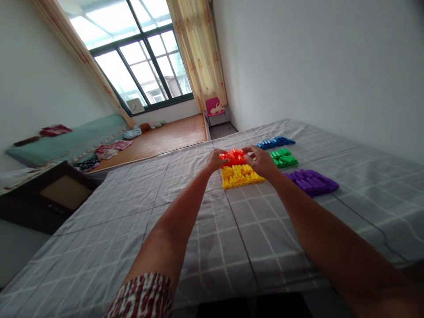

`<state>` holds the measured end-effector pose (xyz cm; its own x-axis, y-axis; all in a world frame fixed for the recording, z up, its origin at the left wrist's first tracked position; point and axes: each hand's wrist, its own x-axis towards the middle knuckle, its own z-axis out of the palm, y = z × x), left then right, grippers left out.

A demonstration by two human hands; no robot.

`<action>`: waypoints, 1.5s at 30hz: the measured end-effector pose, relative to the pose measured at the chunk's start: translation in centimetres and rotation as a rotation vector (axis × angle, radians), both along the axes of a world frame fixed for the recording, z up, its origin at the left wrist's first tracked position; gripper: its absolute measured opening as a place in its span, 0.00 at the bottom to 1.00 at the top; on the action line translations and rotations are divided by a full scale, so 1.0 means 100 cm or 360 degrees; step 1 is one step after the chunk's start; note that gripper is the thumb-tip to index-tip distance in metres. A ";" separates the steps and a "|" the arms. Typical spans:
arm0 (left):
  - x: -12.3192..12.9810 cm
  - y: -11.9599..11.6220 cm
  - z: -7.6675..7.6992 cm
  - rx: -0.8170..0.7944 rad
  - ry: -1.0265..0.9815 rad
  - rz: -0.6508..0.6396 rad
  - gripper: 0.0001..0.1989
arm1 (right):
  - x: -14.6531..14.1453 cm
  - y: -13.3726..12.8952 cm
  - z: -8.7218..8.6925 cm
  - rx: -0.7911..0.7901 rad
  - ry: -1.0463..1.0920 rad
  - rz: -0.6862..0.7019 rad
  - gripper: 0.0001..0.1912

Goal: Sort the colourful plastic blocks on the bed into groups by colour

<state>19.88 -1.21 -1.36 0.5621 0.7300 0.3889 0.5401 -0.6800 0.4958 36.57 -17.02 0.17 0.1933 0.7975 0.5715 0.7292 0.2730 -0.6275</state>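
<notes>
A pile of red-orange plastic pieces (234,156), short and tube-like, lies on the bed between my two hands. My left hand (215,160) curves around its left end, thumb and fingers apart. At the right end is my right hand (260,161), its fingers bent and spread from the thumb, touching or nearly touching the pieces. Just nearer to me lie yellow pieces (240,177) in neat rows. Green pieces (284,157) are beyond my right hand, with blue pieces (277,142) farther back. Purple pieces (313,182) lie to the right of my forearm.
A grey checked sheet (205,247) covers the bed. Beyond it are a lower brown platform (172,134) with cloths, and a pink chair (214,106) holding a soft toy. A dark cabinet (49,196) stands at left; a white wall (324,66) runs along the right.
</notes>
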 end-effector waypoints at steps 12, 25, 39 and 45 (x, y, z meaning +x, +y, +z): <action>-0.037 -0.037 0.005 -0.0085 0.0160 -0.0394 0.19 | -0.025 -0.010 -0.011 -0.0477 -0.0848 -0.0293 0.18; -0.044 -0.045 -0.003 -0.0089 0.0055 -0.0497 0.20 | -0.043 -0.008 -0.010 -0.0591 -0.0866 -0.0348 0.23; -0.016 -0.082 0.047 0.0098 -0.0081 -0.0807 0.19 | 0.012 -0.006 0.005 -0.0353 0.0662 0.0652 0.32; -0.016 -0.087 0.051 0.0206 -0.0039 -0.0413 0.15 | 0.009 -0.006 0.009 -0.0148 0.0965 0.0443 0.30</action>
<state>18.32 -9.90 3.73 0.7130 0.5065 0.4849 0.3288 -0.8523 0.4067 37.49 -17.59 1.07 0.2386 0.9047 0.3530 0.1507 0.3246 -0.9338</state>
